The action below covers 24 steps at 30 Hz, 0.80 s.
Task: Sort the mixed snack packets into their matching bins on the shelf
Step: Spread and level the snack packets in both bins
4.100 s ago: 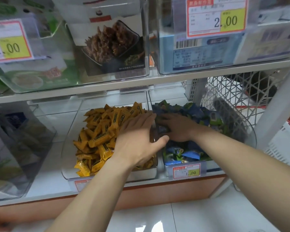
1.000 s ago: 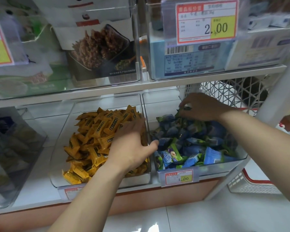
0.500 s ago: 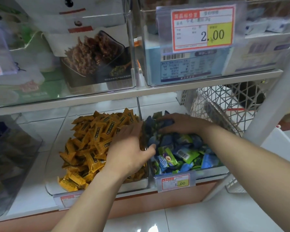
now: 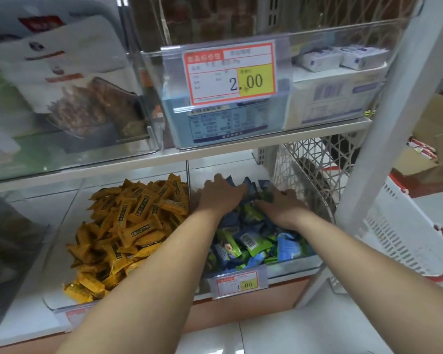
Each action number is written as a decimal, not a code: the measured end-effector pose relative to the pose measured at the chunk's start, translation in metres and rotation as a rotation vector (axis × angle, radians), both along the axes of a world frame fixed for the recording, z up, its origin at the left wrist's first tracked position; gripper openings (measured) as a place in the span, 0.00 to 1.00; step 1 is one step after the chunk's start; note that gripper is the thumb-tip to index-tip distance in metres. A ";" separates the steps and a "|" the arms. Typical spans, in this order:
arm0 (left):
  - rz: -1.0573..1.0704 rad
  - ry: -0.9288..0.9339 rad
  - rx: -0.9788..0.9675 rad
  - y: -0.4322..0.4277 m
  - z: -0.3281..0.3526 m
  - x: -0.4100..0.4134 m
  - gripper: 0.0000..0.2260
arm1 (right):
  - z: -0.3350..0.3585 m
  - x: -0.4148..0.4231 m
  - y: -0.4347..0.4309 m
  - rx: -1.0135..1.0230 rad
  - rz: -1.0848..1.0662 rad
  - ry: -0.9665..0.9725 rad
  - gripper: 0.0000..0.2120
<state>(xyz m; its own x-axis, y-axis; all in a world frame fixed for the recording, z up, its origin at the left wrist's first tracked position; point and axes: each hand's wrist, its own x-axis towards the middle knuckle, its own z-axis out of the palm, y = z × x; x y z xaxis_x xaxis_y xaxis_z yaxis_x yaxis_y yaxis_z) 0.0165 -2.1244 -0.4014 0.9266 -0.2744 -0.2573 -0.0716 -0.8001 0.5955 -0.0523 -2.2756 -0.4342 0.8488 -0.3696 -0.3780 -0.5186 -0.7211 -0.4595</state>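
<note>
My left hand (image 4: 220, 198) and right hand (image 4: 281, 209) rest on the blue-green packets (image 4: 253, 242) in the clear bin (image 4: 292, 267), beside the yellow packets (image 4: 128, 226).

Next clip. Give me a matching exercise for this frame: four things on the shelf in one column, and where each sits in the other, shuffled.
Things
1. yellow packets
2. blue and green packets
3. 2.00 price tag
4. white lattice basket

Places
A. front of the upper clear bin
B. lower right bin, under the left hand and right hand
C. lower left bin
D. right of the lower bins

Pairs: 1-C, 2-B, 3-A, 4-D
</note>
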 end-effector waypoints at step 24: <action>0.205 0.612 -0.827 -0.016 -0.001 0.034 0.24 | 0.024 0.032 -0.023 1.112 -0.364 -0.472 0.11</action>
<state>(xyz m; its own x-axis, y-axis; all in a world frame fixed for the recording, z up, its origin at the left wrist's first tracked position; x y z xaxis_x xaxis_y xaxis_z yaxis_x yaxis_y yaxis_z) 0.0505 -2.1400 -0.4023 0.7503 -0.4307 -0.5016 0.5172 -0.0902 0.8511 -0.0201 -2.2985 -0.4103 0.9019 -0.2871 -0.3227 -0.2259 0.3233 -0.9189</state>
